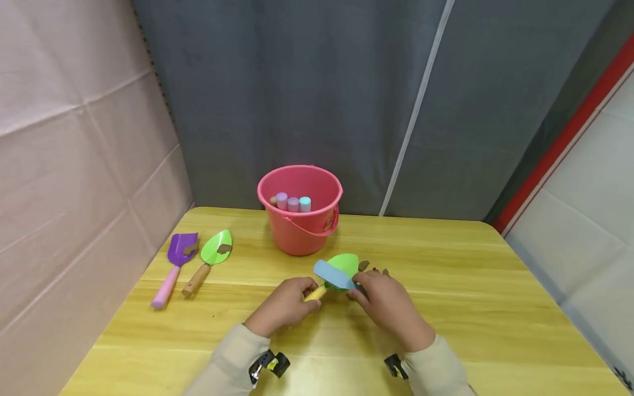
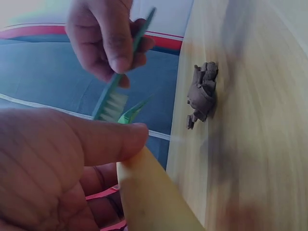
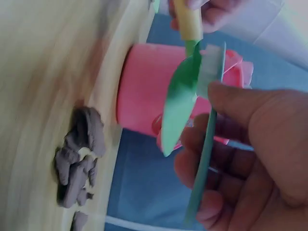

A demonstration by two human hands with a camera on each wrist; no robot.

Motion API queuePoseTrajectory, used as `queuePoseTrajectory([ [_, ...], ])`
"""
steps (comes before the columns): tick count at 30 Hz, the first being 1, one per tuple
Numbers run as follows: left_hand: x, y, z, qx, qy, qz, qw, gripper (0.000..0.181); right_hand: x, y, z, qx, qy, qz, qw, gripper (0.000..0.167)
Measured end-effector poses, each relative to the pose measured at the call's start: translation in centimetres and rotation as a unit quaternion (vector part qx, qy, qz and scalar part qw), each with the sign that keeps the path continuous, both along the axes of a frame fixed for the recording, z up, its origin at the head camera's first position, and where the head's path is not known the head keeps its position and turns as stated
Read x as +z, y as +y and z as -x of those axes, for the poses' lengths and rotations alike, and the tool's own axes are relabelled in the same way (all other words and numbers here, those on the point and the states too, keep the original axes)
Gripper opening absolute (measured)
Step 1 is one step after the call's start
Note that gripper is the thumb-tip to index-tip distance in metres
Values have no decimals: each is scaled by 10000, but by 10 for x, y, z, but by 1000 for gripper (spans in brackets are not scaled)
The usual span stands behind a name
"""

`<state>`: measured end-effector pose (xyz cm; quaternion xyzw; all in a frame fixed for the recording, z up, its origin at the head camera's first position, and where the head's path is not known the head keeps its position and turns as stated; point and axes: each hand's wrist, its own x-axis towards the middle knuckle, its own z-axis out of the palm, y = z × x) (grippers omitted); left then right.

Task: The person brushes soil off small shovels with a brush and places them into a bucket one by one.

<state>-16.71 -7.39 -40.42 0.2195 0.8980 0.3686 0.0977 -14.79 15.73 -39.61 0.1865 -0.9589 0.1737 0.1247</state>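
My left hand (image 1: pixel 284 304) grips the pale yellow handle (image 2: pixel 149 192) of a small trowel with a green blade (image 1: pixel 348 262). In my right hand (image 1: pixel 391 305) is a blue brush (image 1: pixel 329 273), pinched between thumb and fingers, its white bristles (image 3: pixel 210 65) turned towards the blade near the handle. Whether the bristles touch the blade I cannot tell. Both tools are held above the table. Below and beyond the right hand lies a small heap of brown, clay-like lumps (image 3: pixel 77 159), partly hidden by that hand in the head view.
A pink bucket (image 1: pixel 299 236) stands at the back, with several tool handles (image 1: pixel 293 204) inside. On the left of the wooden table (image 1: pixel 470 308) lie a purple shovel (image 1: pixel 179 248) and a green trowel with a wooden handle (image 1: pixel 197 279), each with a brown lump on its blade.
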Motion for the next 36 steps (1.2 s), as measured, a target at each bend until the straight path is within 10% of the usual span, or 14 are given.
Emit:
queuePoseTrajectory([
  [11, -1, -1, -2, 85, -77, -8, 9999, 12, -12, 29, 20, -925, 60, 0, 9957, 19],
  [21, -3, -2, -1, 54, -101, -7, 9999, 14, -6, 5, 7, 247, 35, 13, 9997, 14],
  [32, -3, -1, -2, 127, -28, -58, 9999, 12, -25, 31, 29, -769, -28, 420, 9961, 19],
  [36, -3, -2, -1, 124, -54, -55, 9999, 12, -15, 23, 20, -467, 96, 403, 9981, 18],
])
